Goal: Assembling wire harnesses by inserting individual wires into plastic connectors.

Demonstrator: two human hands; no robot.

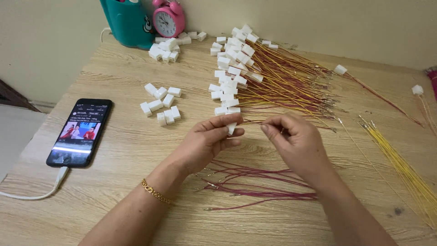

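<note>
White plug point(231, 128) pinched at the fingertips of the left hand point(207, 141), held in the air just above the counter point(118, 196). Left grip closed on that plug, thumb on top, fingers curled under. Thin wire point(251, 121) running from the plug to the right hand point(296, 146), nipped there between thumb and forefinger; right grip closed on the wire. Both hands close together, fingertips almost meeting over the plug.

Directly under the plug and hands, a loose bundle of dark red wires point(255, 184) lying flat on the counter, metal tips pointing left. Just beyond the plug, a big heap of finished plugs with wires point(255, 77), white heads to the left, yellow and red tails fanning right. Left of the plug and a little farther back, a small cluster of bare white plugs point(160, 104). Farther back still, another pile of white plugs point(170, 45) beside a pink alarm clock point(168, 18) and a teal holder point(127, 23) against the wall. Well left of the plug, a black phone point(79, 132) lying face up, screen lit, white cable point(41, 191) plugged into its near end. Well right of the plug, a sheaf of yellow wires point(400, 168) laid diagonally, and past the heap, two single plugs with wires near the counter's far right edge. Gold bracelet point(154, 192) on the left wrist.
</note>
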